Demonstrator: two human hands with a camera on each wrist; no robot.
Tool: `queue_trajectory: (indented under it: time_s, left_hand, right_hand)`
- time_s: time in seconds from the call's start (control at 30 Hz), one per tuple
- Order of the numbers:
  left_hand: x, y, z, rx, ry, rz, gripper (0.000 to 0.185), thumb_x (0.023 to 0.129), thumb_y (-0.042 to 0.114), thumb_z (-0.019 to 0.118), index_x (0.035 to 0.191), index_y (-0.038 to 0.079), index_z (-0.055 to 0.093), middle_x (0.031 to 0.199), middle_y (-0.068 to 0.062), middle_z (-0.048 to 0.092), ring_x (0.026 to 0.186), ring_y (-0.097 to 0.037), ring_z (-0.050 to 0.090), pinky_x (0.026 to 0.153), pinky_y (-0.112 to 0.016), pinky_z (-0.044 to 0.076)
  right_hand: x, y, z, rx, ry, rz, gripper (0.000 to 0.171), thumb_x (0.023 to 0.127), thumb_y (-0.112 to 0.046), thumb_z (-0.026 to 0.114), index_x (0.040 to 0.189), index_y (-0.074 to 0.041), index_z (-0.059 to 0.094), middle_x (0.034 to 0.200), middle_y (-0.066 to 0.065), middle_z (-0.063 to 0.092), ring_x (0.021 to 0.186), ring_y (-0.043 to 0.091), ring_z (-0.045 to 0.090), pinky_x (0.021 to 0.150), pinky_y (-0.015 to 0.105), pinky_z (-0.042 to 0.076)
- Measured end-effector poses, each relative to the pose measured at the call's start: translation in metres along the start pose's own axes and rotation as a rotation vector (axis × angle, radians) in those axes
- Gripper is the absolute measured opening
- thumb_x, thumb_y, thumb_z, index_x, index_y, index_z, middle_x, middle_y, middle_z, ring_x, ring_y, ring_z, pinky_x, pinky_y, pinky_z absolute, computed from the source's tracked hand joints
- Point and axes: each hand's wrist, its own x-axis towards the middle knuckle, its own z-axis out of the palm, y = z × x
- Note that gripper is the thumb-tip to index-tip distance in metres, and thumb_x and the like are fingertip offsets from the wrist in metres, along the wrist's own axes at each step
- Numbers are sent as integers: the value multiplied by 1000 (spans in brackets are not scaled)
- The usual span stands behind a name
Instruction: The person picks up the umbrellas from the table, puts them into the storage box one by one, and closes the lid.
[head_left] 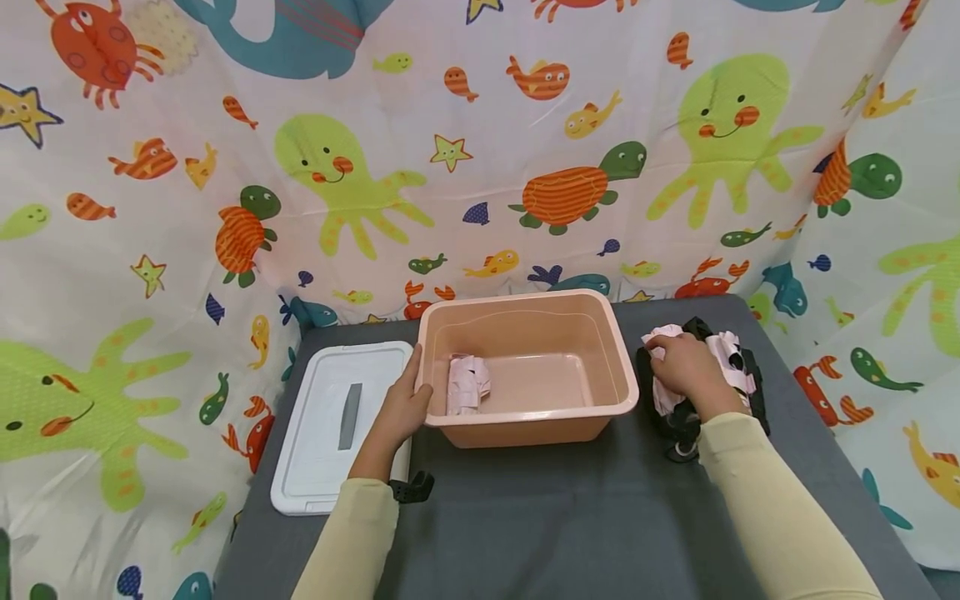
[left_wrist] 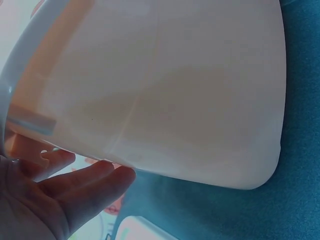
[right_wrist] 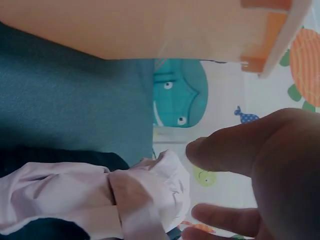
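Steadying peach bin (head_left: 532, 428) with straight fingers of left hand (head_left: 407, 406), presumably against sliding; poised with parted, ungripping fingers of right hand (head_left: 692, 372) at pink bundle (head_left: 665, 397) right of bin.

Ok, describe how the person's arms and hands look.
Long, plain, pale yellow fabric sleeves stop just short of the bare, ungloved left hand and right hand. A small, angular black device sits beside the left sleeve's cuff.
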Motion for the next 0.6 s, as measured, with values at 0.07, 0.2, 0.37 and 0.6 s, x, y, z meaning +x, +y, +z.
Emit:
queue_trajectory:
  time_s: [0.07,0.2,0.37,0.6]
  left_hand:
    - [1,1,-1,6,-1,1,70,96,21,41,155,40,8,159,-8,27,128,-30,52,97,-50,50]
    - [2,-1,-1,-5,3,-7,71,95,20,42,154,40,8,159,-9,29,124,-31,55,94,-49,52]
    - [2,-3,1,-14,12,-9,71,94,19,42,154,41,9,159,-8,29,124,-31,56,92,-49,53]
    - [0,-2,2,-18,13,-5,71,95,21,41,154,41,9,159,-7,27,127,-31,53,96,-50,51]
  right_hand:
    - [0,1,1,-14,-11,-1,40,90,-19,50,126,-4,60,126,31,56,112,47,47,91,66,43]
    - [2,3,4,-32,-45,7,40,90,-19,49,125,-4,61,123,31,57,106,46,50,85,63,47]
    - [4,7,13,-34,-101,82,45,90,-20,49,131,-5,57,124,36,49,107,51,47,88,66,44]
    - [6,19,35,-49,-67,136,51,91,-23,51,140,-10,48,121,42,36,111,57,39,89,71,38]
